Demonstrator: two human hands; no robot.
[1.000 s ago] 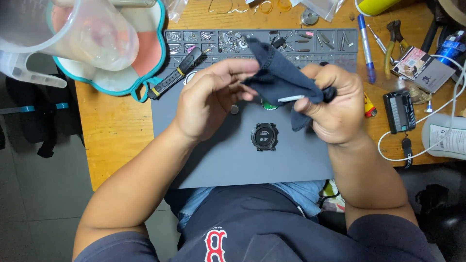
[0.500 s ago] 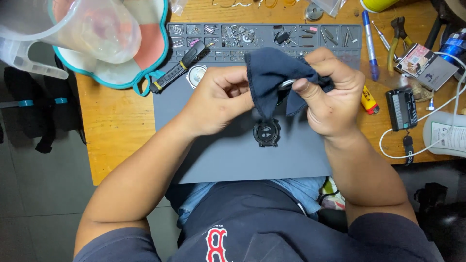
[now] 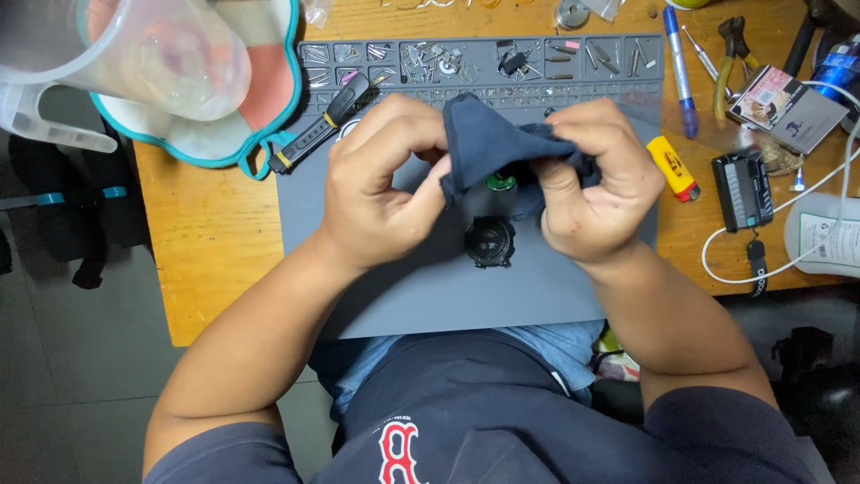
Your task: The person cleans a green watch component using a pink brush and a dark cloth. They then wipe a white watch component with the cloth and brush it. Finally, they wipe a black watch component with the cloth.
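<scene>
Both hands hold a dark blue cloth (image 3: 488, 139) above a grey work mat (image 3: 430, 287). My left hand (image 3: 381, 184) pinches the cloth's left edge. My right hand (image 3: 596, 193) is closed around its right side, and whatever is wrapped inside is hidden. A small green round part (image 3: 502, 183) peeks out under the cloth. Below the hands, a black round watch case (image 3: 490, 242) lies on the mat. A black watch strap with a yellow band (image 3: 322, 121) lies at the mat's upper left.
The mat's top strip (image 3: 484, 58) holds several small screws and parts. A clear plastic jug (image 3: 134, 54) stands at the upper left on a teal-edged pad (image 3: 273, 134). A yellow lighter (image 3: 674, 168), blue pen (image 3: 677, 45), pliers (image 3: 730, 54), black charger (image 3: 742, 191) and white cable (image 3: 806, 260) lie to the right.
Both hands have drawn closer together and bunched the cloth tighter; the cloth no longer hangs down over the watch case, which now shows fully.
</scene>
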